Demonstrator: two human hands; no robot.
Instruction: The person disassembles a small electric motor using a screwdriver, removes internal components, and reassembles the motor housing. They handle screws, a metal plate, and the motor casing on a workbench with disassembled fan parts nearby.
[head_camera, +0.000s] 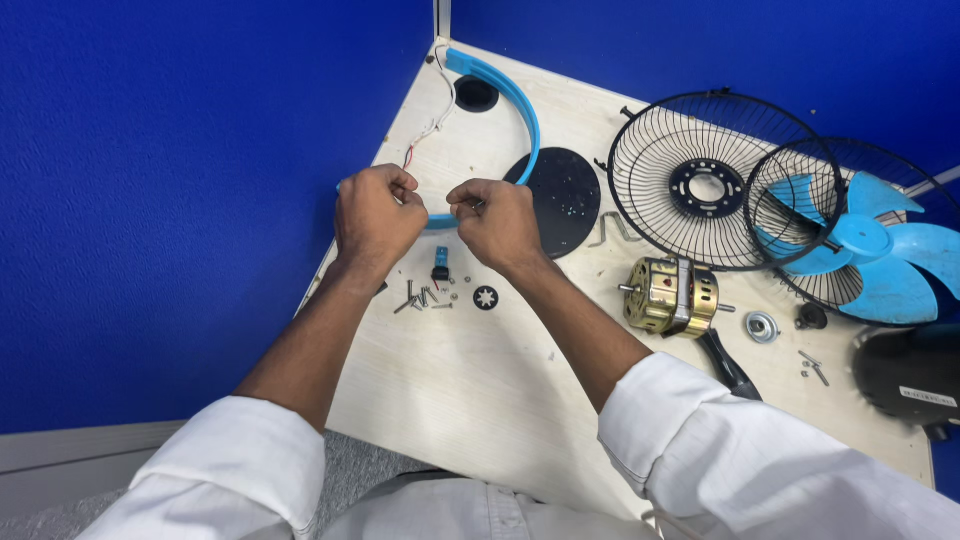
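Note:
Both my hands are closed on the near end of a curved light-blue plastic band (520, 105) that arcs away to the far corner of the table. My left hand (376, 215) grips it from the left and my right hand (495, 218) pinches it from the right, the fists close together. A thin white wire (437, 115) with red ends runs down to just above my left hand. Just below my hands lie several loose screws (418, 297), a small blue-and-black part (440, 264) and a black star-shaped washer (486, 297).
On the light wooden table (480, 400) sit a black disc (565, 198), two black wire fan guards (710, 180), a blue fan blade (880, 250), a brass-coloured motor (672, 296), a black-handled tool (728, 365), a metal bearing (762, 326) and a black housing (910, 372). Blue walls enclose the corner.

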